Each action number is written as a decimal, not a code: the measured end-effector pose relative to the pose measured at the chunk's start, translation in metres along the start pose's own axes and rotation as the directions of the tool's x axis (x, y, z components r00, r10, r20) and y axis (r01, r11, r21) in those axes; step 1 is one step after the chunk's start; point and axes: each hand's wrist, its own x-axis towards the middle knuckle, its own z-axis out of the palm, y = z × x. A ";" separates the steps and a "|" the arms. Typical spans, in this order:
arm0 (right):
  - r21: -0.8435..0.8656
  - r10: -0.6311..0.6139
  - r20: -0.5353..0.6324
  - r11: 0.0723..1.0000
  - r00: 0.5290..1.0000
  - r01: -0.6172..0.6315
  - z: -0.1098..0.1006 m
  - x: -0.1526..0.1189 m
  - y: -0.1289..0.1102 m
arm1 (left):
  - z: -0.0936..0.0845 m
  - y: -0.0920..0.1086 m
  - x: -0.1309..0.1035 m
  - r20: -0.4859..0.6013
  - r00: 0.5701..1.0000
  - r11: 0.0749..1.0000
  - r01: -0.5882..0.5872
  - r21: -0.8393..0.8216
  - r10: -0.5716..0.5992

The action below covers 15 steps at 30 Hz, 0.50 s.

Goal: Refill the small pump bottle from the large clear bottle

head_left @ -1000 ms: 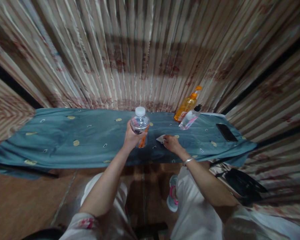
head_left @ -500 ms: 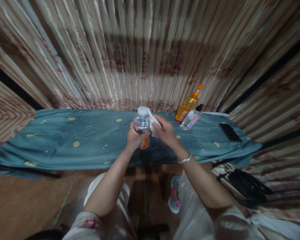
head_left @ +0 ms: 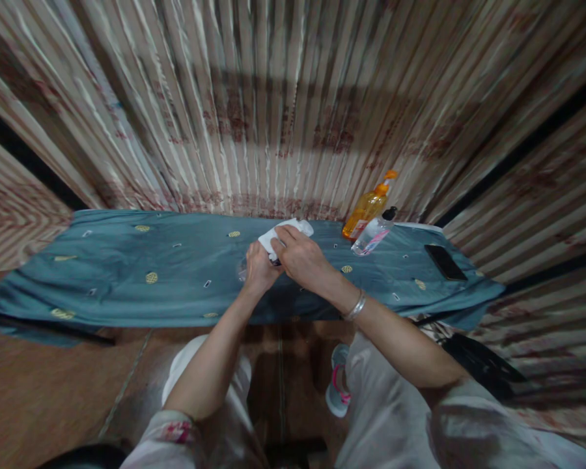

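Wrapped round a clear plastic bottle [head_left: 242, 269], my left hand [head_left: 260, 268] holds it tilted over the cloth-covered table. One end of the bottle shows to the left of that hand; most of it is hidden by the hands and a white cloth or tissue [head_left: 269, 238]. My right hand [head_left: 300, 259] presses this white piece against the bottle's upper side, fingers bent over it. Both hands are close together, near the table's middle.
An orange pump bottle [head_left: 366, 212] and a clear black-topped bottle [head_left: 372, 234] stand at the back right. Farther right lies a black phone [head_left: 445, 262]. The teal patterned tablecloth [head_left: 112, 267] hangs over the front edge. Striped curtains [head_left: 273, 117] enclose the table.
The bottle has gone from upright to tilted, its lower end swinging left. My right hand has moved left with the white piece, from the bottle's side to over it.
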 end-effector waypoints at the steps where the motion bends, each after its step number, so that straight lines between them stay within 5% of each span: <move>1: -0.019 0.010 0.050 1.000 0.999 -0.009 -0.007 0.009 0.001 | 0.000 0.000 -0.001 0.006 1.000 0.999 -0.009 0.048 0.009; 4: -0.002 0.033 0.206 0.999 0.978 -0.033 -0.025 0.037 0.016 | -0.004 0.003 -0.003 0.024 0.997 0.984 -0.077 0.161 0.074; 8: 0.302 0.050 0.427 0.933 0.903 -0.195 -0.033 0.067 0.063 | -0.011 0.011 -0.007 0.055 0.975 0.967 -0.221 0.128 0.215; 10: 0.519 0.053 0.501 0.780 0.864 -0.350 -0.028 0.070 0.088 | -0.015 0.016 -0.010 0.079 0.967 0.965 -0.250 0.083 0.243; 15: 0.805 0.252 0.526 0.161 0.812 -0.571 0.006 0.042 0.115 | -0.019 0.028 -0.016 0.070 0.987 0.988 -0.140 -0.062 0.144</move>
